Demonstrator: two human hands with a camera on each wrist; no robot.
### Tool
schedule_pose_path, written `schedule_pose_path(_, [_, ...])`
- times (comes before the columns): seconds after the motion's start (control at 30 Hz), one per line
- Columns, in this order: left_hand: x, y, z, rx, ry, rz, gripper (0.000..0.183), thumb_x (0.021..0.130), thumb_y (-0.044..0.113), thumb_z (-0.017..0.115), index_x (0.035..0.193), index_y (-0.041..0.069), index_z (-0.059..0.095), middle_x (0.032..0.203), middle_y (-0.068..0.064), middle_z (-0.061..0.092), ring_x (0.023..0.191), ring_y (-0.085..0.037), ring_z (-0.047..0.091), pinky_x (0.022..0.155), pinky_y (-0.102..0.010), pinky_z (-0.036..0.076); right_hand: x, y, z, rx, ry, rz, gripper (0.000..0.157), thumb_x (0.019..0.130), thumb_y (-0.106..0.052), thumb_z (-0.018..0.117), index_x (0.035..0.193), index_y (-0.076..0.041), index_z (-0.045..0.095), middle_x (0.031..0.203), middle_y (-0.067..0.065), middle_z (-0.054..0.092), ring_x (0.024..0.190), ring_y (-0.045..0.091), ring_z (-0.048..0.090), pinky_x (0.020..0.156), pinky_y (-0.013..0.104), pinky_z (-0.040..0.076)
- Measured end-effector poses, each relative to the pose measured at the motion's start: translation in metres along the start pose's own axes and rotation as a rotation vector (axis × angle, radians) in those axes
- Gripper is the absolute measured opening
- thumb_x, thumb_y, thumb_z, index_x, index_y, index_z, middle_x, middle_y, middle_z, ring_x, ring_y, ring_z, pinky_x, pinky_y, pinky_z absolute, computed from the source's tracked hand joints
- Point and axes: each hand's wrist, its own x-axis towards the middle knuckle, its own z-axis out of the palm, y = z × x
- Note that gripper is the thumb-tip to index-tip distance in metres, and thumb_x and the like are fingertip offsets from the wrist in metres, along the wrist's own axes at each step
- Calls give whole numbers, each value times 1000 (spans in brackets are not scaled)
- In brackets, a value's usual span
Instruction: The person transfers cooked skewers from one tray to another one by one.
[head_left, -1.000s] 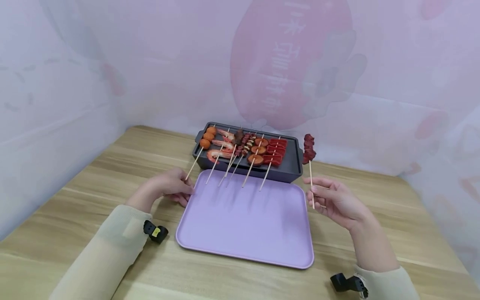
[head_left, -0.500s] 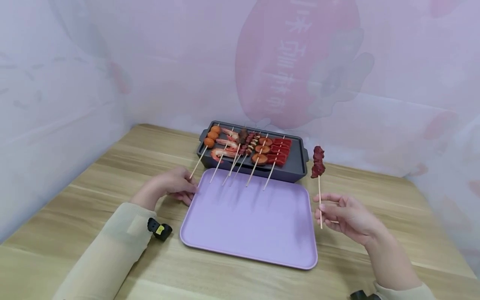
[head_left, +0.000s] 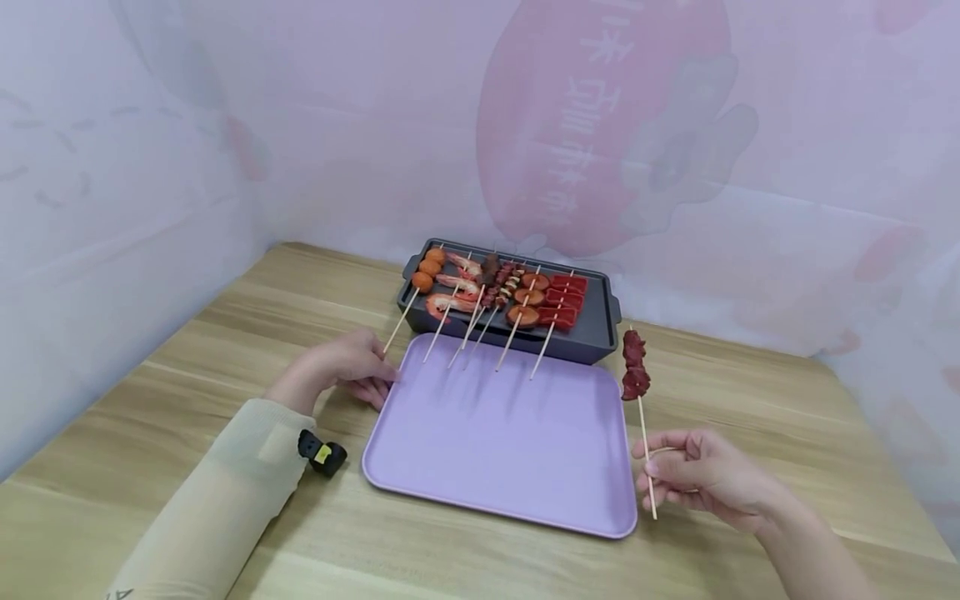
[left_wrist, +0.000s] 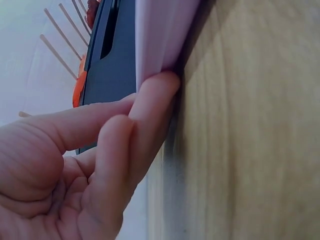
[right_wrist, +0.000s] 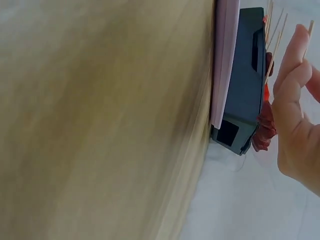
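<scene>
My right hand [head_left: 705, 475] pinches the bare stick of a dark red meat skewer [head_left: 636, 367] between thumb and fingers. The skewer's meat end points away from me, beside the right edge of a lilac tray [head_left: 495, 450]. At the tray's left edge my left hand [head_left: 352, 367] grips the rim; in the left wrist view the fingers [left_wrist: 155, 95] reach under it. Behind the tray stands a black grill pan [head_left: 596, 321]. Across it lie skewers of orange balls [head_left: 422, 282], shrimp [head_left: 450, 306], small meat and vegetable pieces [head_left: 508, 285], round slices [head_left: 522, 316] and red pieces [head_left: 558, 317].
Stick ends from the pan overhang the tray's far edge. The wooden table [head_left: 315, 533] reaches back to a pale printed cloth [head_left: 360, 125], which also hangs at both sides. A black wrist camera [head_left: 322, 452] sits on the left sleeve.
My right hand has drawn the meat skewer back towards me and slightly right, from beside the pan to beside the tray. The left hand stays at the tray's rim; the view has shifted slightly.
</scene>
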Motion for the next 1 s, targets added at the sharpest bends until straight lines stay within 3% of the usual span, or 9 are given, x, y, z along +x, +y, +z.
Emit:
schedule_pose_path(0.27, [0,2,-1,-13,2,-20,16,95,6,62,85,-7,63,61,-8,69,52,-12,68,51,-21,57,-6,2,7,-60,-4,57,13,100,-3,51,111,-5,59,96,6,75,86,22,76,69,20,60])
schedule_pose_path(0.7, [-1,4,0,3,-20,-20,19,95,7,60,86,-9,65,61,-8,70,52,-11,68,51,-20,57,1,19,18,-6,-22,122,14,99,-4,56,112,-1,56,92,6,74,84,23,76,73,22,61])
schedule_pose_path(1.0, [-1,2,0,6,-25,-12,17,96,7,60,87,-7,63,63,-7,69,52,-11,68,52,-20,57,7,23,21,-34,26,154,21,97,-6,60,114,4,54,85,5,74,80,20,75,70,21,61])
